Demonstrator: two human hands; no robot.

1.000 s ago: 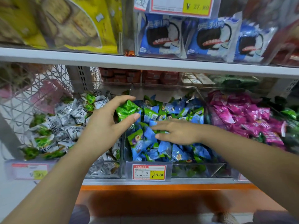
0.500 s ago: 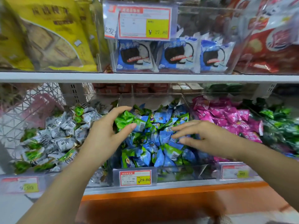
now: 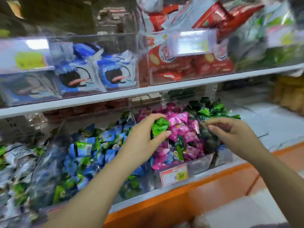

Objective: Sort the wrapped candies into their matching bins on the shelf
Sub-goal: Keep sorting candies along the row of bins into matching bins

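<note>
My left hand (image 3: 141, 139) grips a bunch of bright green wrapped candies (image 3: 159, 127) and holds it over the bin of pink candies (image 3: 185, 134). My right hand (image 3: 230, 130) hovers to the right above the pink bin's far side, fingers loosely curled with nothing visible in them. Beyond it lies the bin of dark green candies (image 3: 212, 111). Left of the pink bin sits the bin of blue and green candies (image 3: 92, 148). At the far left are silver-and-green candies (image 3: 14, 155). The whole view is blurred.
A clear bin front with a red-and-yellow price tag (image 3: 175, 176) stands below the pink candies. The white upper shelf (image 3: 148, 89) carries blue cookie packs (image 3: 92, 74) and red biscuit packs (image 3: 189, 65). An orange shelf edge (image 3: 189, 195) runs along the bottom.
Both hands and the view have swung right. My left hand carried the green candies from over the blue bin to over the pink bin. My right hand left the blue candies.
</note>
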